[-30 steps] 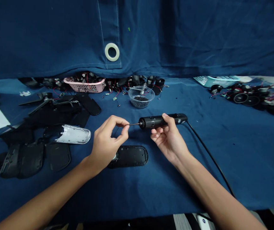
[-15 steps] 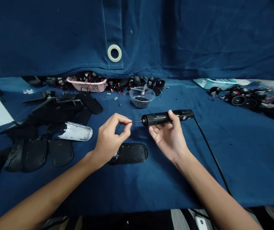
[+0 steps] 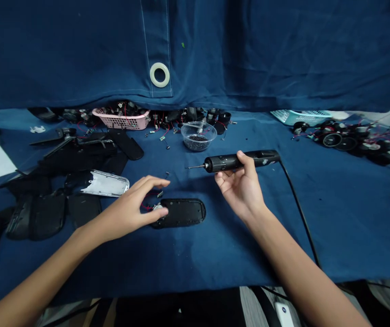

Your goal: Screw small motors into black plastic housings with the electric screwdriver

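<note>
My right hand (image 3: 240, 188) grips a black corded electric screwdriver (image 3: 239, 161), held level with its thin bit pointing left. Whether a screw sits on the bit's tip is too small to tell. My left hand (image 3: 135, 206) is open, thumb and fingers apart, over the left end of a black oval plastic housing (image 3: 184, 212) on the blue cloth. Red wires and a small circuit board (image 3: 160, 194) show beside that end, partly hidden by the hand. Behind the screwdriver stands a clear plastic bowl (image 3: 199, 136) of small dark screws.
Black housings (image 3: 48, 217) and a white-grey shell (image 3: 106, 183) lie at the left. Farther back are a pink basket (image 3: 123, 121) of wired parts and a light blue basket (image 3: 300, 117). Wired motor parts (image 3: 354, 138) are heaped at the right. The screwdriver's cord (image 3: 298, 206) runs toward the front edge.
My left hand has let go of the screwdriver bit's tip, opened, and moved down and left to the black housing. My right hand keeps the screwdriver in nearly the same place.
</note>
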`<state>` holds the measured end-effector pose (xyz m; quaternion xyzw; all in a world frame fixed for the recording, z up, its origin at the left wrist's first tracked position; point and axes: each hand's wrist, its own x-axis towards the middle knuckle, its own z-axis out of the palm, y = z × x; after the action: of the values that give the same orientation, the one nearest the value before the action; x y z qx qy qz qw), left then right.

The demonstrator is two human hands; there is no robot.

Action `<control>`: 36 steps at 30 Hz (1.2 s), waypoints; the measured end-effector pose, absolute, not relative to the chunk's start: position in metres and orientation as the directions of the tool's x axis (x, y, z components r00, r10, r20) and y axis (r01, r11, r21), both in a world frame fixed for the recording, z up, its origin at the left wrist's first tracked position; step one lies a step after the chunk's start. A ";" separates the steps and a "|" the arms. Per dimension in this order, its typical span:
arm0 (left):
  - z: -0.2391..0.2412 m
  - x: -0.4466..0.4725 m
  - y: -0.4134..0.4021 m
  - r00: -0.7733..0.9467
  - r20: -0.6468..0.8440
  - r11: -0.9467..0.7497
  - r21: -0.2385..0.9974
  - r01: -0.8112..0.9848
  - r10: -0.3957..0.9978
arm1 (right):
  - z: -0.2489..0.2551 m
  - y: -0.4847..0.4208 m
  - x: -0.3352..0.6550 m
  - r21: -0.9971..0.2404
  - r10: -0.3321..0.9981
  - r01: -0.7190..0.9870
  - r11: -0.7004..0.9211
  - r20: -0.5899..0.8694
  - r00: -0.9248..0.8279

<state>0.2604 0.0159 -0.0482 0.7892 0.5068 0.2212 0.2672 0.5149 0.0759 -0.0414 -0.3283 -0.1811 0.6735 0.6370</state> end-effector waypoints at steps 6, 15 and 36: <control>-0.068 0.247 0.002 0.437 -0.085 -0.321 0.558 0.765 0.895 | -0.042 0.077 0.515 -0.672 0.977 -0.730 -0.126 -0.213 0.028; -0.074 0.251 0.009 0.452 -0.048 -0.357 0.541 0.761 0.891 | -0.046 0.079 0.513 -0.677 0.973 -0.726 -0.120 -0.225 0.049; -0.086 0.254 -0.007 0.485 0.108 -0.463 0.529 0.711 0.868 | -0.076 0.106 0.539 -0.826 0.861 -0.297 -0.479 -0.507 0.020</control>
<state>0.2542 -0.0072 -0.0863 0.8352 0.4725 0.1847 0.2123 0.5395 0.1057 -0.0763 -0.5599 -0.2523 0.6529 0.4434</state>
